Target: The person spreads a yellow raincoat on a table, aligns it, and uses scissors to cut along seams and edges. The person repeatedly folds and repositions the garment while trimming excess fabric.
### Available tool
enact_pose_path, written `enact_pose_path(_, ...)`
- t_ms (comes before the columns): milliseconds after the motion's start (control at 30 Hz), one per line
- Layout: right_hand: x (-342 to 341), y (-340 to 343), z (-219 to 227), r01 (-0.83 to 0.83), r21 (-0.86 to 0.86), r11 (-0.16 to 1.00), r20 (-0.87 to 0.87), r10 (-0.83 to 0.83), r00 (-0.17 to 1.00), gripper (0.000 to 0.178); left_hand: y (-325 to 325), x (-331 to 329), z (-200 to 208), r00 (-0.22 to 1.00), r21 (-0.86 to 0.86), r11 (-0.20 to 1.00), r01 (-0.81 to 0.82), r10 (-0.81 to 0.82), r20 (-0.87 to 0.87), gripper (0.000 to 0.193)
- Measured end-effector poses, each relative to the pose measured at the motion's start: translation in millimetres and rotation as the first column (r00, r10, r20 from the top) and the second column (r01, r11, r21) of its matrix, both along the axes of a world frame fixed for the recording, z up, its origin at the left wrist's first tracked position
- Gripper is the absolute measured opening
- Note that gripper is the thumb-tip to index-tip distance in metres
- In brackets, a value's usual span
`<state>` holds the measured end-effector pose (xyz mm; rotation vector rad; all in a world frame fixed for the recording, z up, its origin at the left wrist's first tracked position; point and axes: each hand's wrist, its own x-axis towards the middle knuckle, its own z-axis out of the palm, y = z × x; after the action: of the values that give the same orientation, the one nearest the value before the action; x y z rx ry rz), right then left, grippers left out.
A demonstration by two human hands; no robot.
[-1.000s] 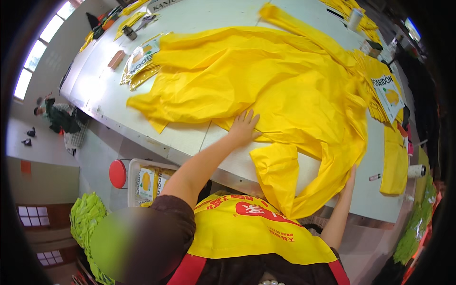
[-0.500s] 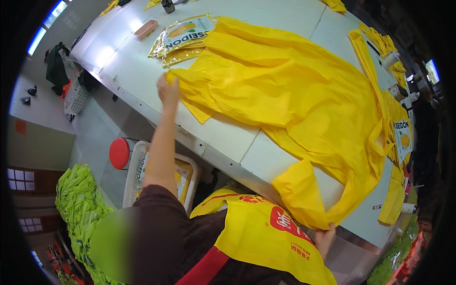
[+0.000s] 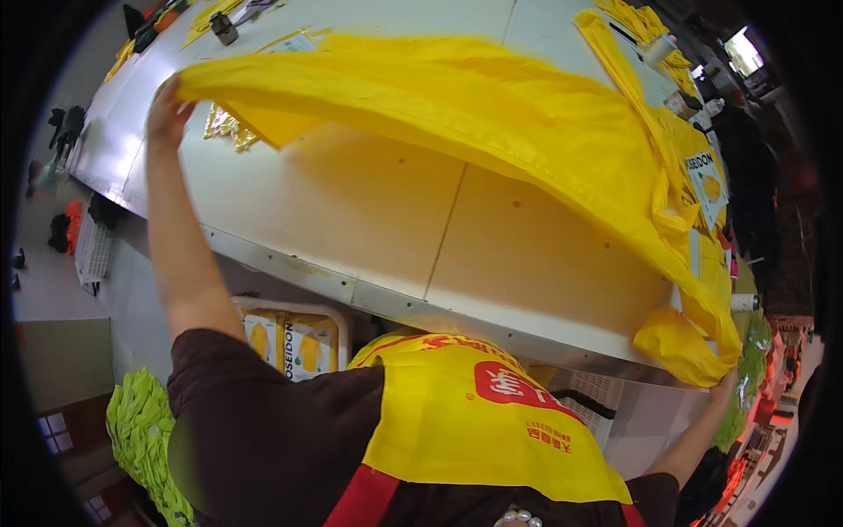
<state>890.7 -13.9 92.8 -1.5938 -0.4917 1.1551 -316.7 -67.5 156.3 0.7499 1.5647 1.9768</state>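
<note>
A large yellow raincoat (image 3: 492,101) of thin, smooth material is stretched across the white table (image 3: 351,193). Its near edge is lifted off the tabletop and billows. At the far left, my left hand (image 3: 169,112) is closed on one corner of it. Low on the right, beyond the table's front edge, my right hand (image 3: 725,386) grips another end, where a loose flap of the raincoat bunches up. The fingers of that hand are mostly hidden. Shiny clear-wrapped packages (image 3: 230,128) lie partly covered under the raincoat's left part.
More yellow garments and a printed package (image 3: 705,184) are piled along the table's right side. A white basket (image 3: 342,327) of packaged yellow garments stands below the front edge. Lime-green fabric (image 3: 145,435) is heaped on the left. A small dark container (image 3: 224,29) sits at the back.
Both hands have moved apart, the left farther left and away, the right farther right. The raincoat's near edge has risen and spread, baring the front of the table and covering most of the packages.
</note>
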Motion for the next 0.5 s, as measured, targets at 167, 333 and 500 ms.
enact_pose_path(167, -79.7, -19.1, -23.4, 0.211, 0.000, 0.977, 0.001, -0.211, 0.977, 0.030, -122.7, -31.2, -117.4, 0.965, 0.068, 0.996, -0.051, 0.032, 0.260, 0.034)
enact_pose_path(333, -38.0, -31.3, -66.4, 0.280, -0.103, 0.955, 0.278, -0.242, 0.929, 0.033, -186.2, 69.9, -250.8, 0.763, -0.089, 0.960, -0.266, 0.266, 0.589, 0.035)
enact_pose_path(500, -20.8, -34.2, -110.7, 0.015, -0.182, 0.983, 0.934, 0.169, 0.314, 0.038, -162.5, 129.6, -248.6, 0.787, -0.447, 0.721, -0.530, 0.614, 0.058, 0.052)
